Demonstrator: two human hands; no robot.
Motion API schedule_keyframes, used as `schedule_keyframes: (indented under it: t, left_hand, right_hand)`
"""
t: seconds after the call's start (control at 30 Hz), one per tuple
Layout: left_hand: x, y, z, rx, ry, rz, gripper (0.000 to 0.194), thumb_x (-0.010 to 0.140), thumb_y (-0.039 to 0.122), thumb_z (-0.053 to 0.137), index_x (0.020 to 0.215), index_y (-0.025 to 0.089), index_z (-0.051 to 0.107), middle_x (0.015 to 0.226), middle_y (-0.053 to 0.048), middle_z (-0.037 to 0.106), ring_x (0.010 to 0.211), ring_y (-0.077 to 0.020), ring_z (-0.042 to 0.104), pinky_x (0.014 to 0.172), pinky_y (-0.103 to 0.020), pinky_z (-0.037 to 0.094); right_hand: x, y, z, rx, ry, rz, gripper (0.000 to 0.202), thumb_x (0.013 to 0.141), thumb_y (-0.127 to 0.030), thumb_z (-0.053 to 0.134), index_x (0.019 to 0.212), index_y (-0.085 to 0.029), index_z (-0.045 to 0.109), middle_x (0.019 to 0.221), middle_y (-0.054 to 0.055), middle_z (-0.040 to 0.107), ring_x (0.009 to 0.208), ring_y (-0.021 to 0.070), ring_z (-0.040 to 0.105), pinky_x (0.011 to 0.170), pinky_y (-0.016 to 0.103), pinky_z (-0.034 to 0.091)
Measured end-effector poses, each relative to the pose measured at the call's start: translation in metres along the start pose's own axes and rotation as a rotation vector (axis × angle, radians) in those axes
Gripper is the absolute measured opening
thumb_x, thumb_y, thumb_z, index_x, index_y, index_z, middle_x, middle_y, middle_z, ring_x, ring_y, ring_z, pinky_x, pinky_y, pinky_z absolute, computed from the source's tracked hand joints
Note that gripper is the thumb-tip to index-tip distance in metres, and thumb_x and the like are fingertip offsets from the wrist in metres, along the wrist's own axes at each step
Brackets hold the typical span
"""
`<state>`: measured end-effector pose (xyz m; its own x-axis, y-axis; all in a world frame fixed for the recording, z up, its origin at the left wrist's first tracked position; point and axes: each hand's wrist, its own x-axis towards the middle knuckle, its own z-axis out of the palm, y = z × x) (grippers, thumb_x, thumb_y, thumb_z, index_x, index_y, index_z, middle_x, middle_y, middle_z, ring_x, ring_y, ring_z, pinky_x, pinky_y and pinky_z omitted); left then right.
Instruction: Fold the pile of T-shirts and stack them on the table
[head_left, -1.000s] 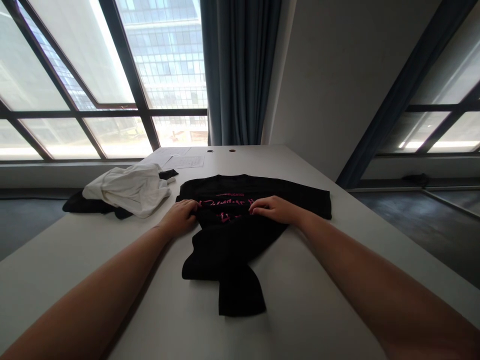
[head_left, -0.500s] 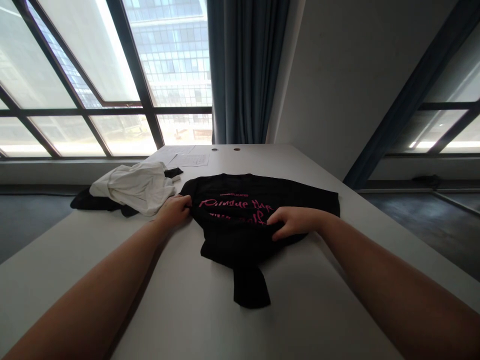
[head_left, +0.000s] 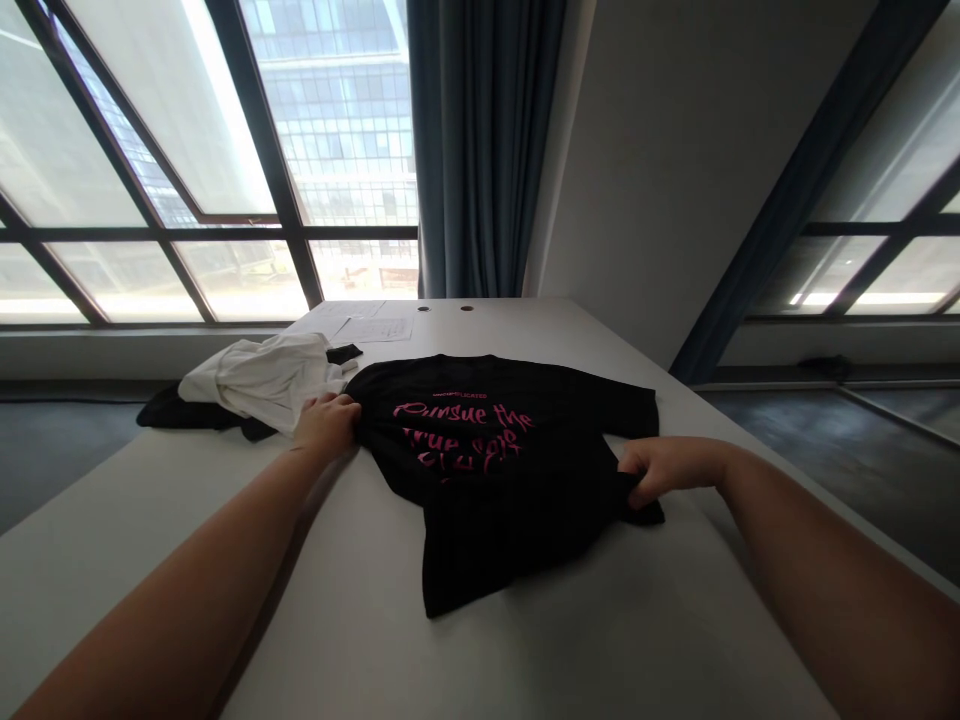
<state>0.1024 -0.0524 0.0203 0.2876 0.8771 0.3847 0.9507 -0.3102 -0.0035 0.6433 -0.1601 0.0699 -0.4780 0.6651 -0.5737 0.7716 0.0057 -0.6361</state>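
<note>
Head view: on the white table (head_left: 345,620), the black shirt (head_left: 517,515) is pinched near its bottom by the closed right hand (head_left: 671,468) and held at its side by the curled left hand (head_left: 326,425), seemingly so it is spread.

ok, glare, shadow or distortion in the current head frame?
Head view: left window washed out by glare; head view: black shirt dark, folds hard to read, soft shadow below it on white table; head view: wide-angle stretch, right curtain slanting.
</note>
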Motion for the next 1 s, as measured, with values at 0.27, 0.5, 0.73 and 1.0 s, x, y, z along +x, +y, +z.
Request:
schedule_keyframes:
  t: [0.27, 0.5, 0.73, 1.0]
  left_hand:
    - [-0.068, 0.085, -0.032, -0.434, -0.2, 0.545, 0.041, 0.096, 0.038, 0.062, 0.136, 0.031, 0.066, 0.133, -0.007, 0.072, 0.125, -0.0295, 0.064, 0.114, -0.046, 0.044]
    - [-0.077, 0.099, -0.051, -0.636, -0.358, 0.432, 0.028, 0.087, 0.023, 0.057, 0.109, 0.027, 0.073, 0.129, -0.008, 0.069, 0.118, -0.0289, 0.064, 0.107, -0.044, 0.052]
    - [-0.064, 0.042, -0.054, -1.309, -0.634, 0.04, 0.028, 0.088, 0.044, 0.059, 0.082, 0.02, 0.071, 0.094, -0.01, 0.079, 0.091, -0.0293, 0.071, 0.085, -0.039, 0.056]
    - [-0.06, 0.028, -0.056, -1.457, -0.97, -0.092, 0.063, 0.084, 0.081, 0.048, 0.082, 0.02, 0.066, 0.071, -0.011, 0.075, 0.061, -0.0243, 0.066, 0.056, -0.033, 0.05]
  right_hand:
    - [0.025, -0.024, 0.025, -0.228, 0.559, -0.133, 0.057, 0.092, -0.068, 0.057, 0.108, -0.019, 0.08, 0.108, 0.013, 0.076, 0.101, 0.0304, 0.07, 0.099, 0.046, 0.054]
    - [0.043, -0.059, 0.067, -0.534, 0.459, -0.289, 0.034, 0.088, -0.033, 0.069, 0.12, -0.021, 0.075, 0.136, 0.015, 0.065, 0.12, 0.0338, 0.064, 0.105, 0.048, 0.049]
    - [0.016, -0.051, 0.039, -0.339, 0.296, -0.353, 0.024, 0.094, -0.043, 0.063, 0.101, -0.023, 0.075, 0.1, 0.006, 0.074, 0.092, 0.0257, 0.068, 0.084, 0.035, 0.05]
    - [0.005, -0.04, 0.028, -0.194, -0.146, -0.136, 0.047, 0.085, -0.062, 0.069, 0.068, -0.019, 0.066, 0.059, -0.004, 0.045, 0.056, 0.0118, 0.04, 0.053, 0.026, 0.032]
